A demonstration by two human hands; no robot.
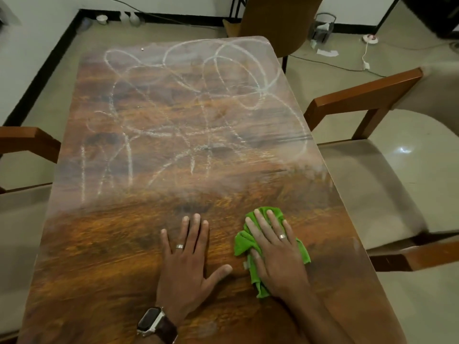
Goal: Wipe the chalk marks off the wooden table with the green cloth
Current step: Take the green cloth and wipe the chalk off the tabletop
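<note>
Looking at my feed, I'd say we're mid-wipe: the right hand (275,247) presses flat, fingers straight, on the bunched green cloth (250,247) at the wooden table (104,264)'s near edge, left hand (188,254) splayed empty beside it, and next it needs to push out toward the chalk marks (188,105) across the far half.

Green cloth (250,244) middle hidden under right hand (275,252); watch (154,324) cropped.

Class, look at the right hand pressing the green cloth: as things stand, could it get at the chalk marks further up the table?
Probably yes. The right hand lies flat on the green cloth near the table's front edge, and only bare wood lies between it and the chalk marks. The farthest loops may need a lean forward.
</note>
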